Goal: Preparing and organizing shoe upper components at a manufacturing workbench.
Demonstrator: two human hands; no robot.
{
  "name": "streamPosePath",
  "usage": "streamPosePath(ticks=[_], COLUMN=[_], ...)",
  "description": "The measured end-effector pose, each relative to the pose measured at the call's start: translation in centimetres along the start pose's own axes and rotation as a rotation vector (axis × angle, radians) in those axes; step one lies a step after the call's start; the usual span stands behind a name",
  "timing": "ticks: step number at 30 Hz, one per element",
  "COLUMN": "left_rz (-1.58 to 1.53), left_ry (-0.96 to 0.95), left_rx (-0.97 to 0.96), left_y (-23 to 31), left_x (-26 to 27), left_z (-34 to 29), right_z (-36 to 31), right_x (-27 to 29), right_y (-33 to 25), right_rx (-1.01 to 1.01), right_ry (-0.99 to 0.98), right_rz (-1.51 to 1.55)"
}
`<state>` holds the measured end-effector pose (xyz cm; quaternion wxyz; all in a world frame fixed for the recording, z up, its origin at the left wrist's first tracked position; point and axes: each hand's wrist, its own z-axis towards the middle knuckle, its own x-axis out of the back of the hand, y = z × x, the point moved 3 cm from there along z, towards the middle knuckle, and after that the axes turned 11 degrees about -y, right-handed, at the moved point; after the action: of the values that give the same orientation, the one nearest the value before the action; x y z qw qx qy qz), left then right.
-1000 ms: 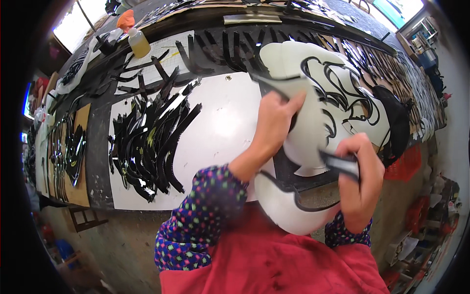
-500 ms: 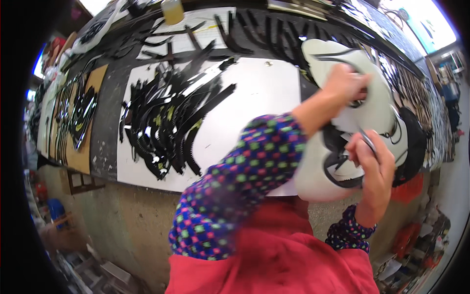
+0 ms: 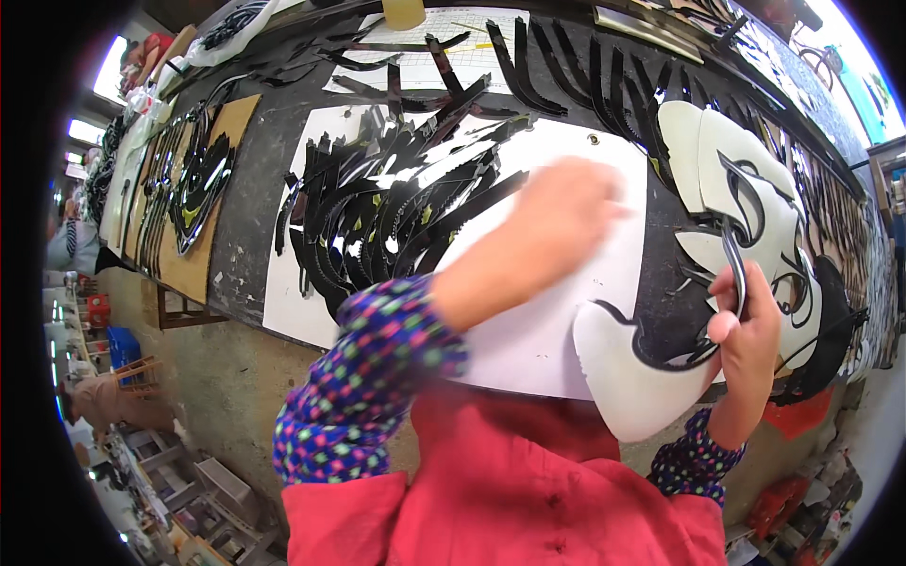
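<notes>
My left hand (image 3: 576, 208), smeared by motion, is above a white board (image 3: 528, 321), and its fingers are too blurred to read. A pile of black curved strips (image 3: 368, 217) covers the left part of that board. At the right, my right hand (image 3: 750, 325) is closed around a slim grey metal tool (image 3: 733, 250) that resembles tweezers. Close to this hand lies a white curved sheet piece (image 3: 632, 382) with a black strip along its inner edge. Beyond it are more white shaped pieces (image 3: 694, 156), some bearing black curved strips.
Loose black strips (image 3: 519, 80) lie along the back of the dark table (image 3: 247, 226). A brown cardboard sheet (image 3: 236, 127) with glossy black pieces is at the left. A yellowish container (image 3: 404, 13) stands at the back, and a red object (image 3: 800, 415) is below the table's right side.
My left hand has swung left from the white pieces to above the board. My right hand still holds the tool. The whole view has shifted, and the near white piece is now more exposed.
</notes>
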<state>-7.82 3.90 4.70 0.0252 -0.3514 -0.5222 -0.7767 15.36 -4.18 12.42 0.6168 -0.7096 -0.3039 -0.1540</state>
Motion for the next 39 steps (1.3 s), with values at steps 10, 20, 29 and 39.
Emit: streamPosePath(ticks=[10, 20, 29, 39], left_rz=[0.456, 0.526, 0.627, 0.634], left_ry=[0.179, 0.028, -0.052, -0.088], left_rx=[0.293, 0.012, -0.107, -0.091], left_y=[-5.5, -1.5, -3.1, -2.9], left_x=[1.9, -0.4, -1.0, -0.7], left_z=[-7.8, -10.5, -11.3, -12.6], right_z=[4.9, 3.1, 4.2, 5.2], right_x=[1.6, -9.4, -8.1, -10.2], right_y=[-4.8, 2.3, 4.0, 2.8], right_rx=[0.401, 0.444, 0.53, 0.475], right_ry=[0.331, -0.313, -0.568, -0.346], right_rz=[-0.575, -0.323, -0.202, -0.143])
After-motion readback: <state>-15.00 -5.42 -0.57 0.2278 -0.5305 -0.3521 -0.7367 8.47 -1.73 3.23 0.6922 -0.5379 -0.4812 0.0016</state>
